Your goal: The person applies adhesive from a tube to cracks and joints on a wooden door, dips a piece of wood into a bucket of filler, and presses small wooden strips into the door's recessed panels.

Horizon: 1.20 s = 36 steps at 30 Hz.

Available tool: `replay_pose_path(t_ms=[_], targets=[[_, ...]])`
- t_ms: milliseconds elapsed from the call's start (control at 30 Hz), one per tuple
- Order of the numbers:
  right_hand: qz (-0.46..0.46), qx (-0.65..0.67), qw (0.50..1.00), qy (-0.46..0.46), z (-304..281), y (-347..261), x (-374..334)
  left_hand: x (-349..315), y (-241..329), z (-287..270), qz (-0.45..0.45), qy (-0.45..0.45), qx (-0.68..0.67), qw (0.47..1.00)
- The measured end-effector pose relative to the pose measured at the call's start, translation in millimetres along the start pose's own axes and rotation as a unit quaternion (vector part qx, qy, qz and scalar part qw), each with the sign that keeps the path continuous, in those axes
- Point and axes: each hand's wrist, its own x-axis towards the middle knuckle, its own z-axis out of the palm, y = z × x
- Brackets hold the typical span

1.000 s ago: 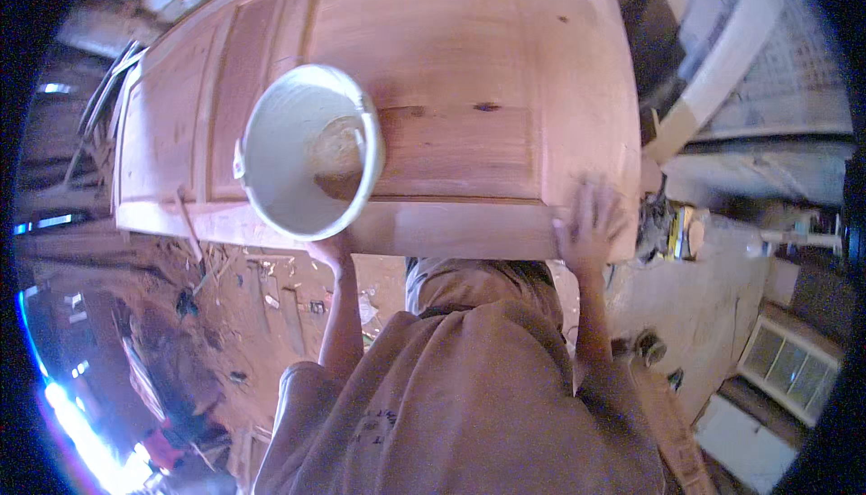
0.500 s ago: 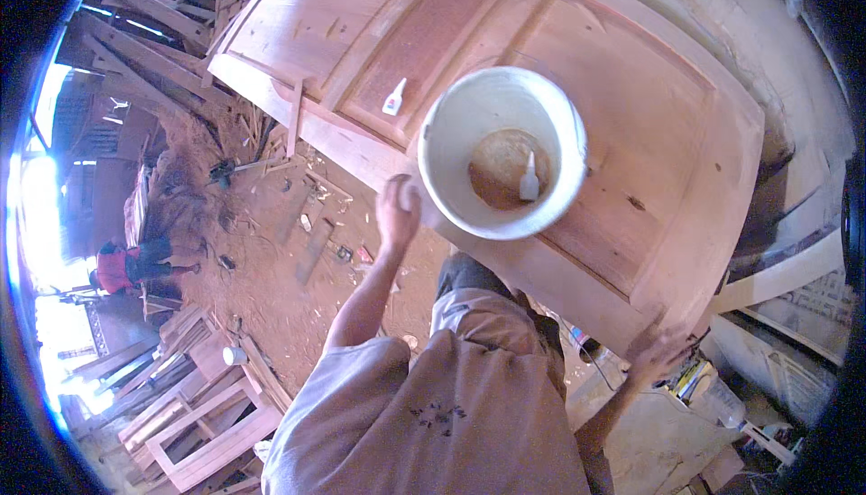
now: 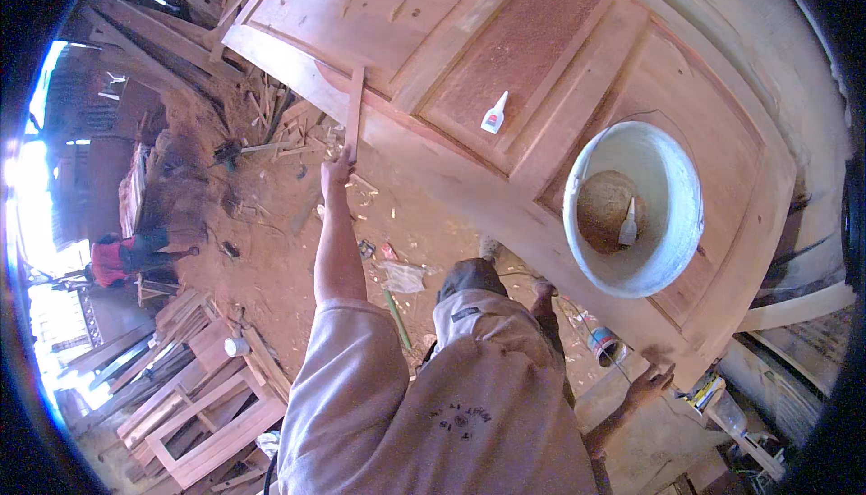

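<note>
My left hand (image 3: 337, 170) is closed around the lower end of a thin wooden strip (image 3: 356, 114), which lies over the left edge of a panelled wooden door (image 3: 550, 215). My right hand (image 3: 651, 383) is by the door's near right corner, its fingers apart and nothing seen in them. A whitish bucket (image 3: 677, 261) stands on the door's right panel. Inside it are brown dust and a small white bottle (image 3: 629, 226). Another small white bottle with a pointed nozzle (image 3: 493, 114) lies on the dusty middle panel.
Scrap timber (image 3: 153, 40) is heaped at the far left, and wooden frames (image 3: 212, 432) lie at the lower left. A person in red (image 3: 110, 262) is at the left. Below the door's near edge is a can (image 3: 604, 345). Shavings litter the dirt floor (image 3: 271, 270).
My left hand has moved away from beside the bucket, up and left to the wooden strip, and gripped its end. The view has shifted, so the door and bucket appear further right.
</note>
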Motion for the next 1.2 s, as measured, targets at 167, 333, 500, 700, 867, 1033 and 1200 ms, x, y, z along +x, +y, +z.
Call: replay_pose_path(t_ms=[167,333,500,700,867,1033,1200], targets=[[0.059,0.059,0.996,-0.030,-26,-86,8,-20,2,-34,0.058,-0.055,-0.115,0.990],[0.029,0.204,0.975,0.079,-80,-182,30,-95,79,-66,0.141,-0.102,-0.277,0.945],[-0.011,0.299,0.950,0.089,-138,-298,26,-187,161,-77,0.343,-0.115,-0.157,0.919],[-0.286,0.310,0.901,0.101,-206,-362,-19,-281,200,-20,0.683,-0.328,0.141,0.638],[-0.291,0.124,0.925,-0.210,-237,-328,-45,-380,198,37,0.730,-0.513,0.135,0.430],[-0.061,0.247,0.827,-0.501,-169,-234,-80,-434,157,85,0.748,-0.569,0.157,0.304],[-0.001,0.280,0.926,-0.255,-89,-147,-115,-485,164,118,0.713,-0.571,0.131,0.385]])
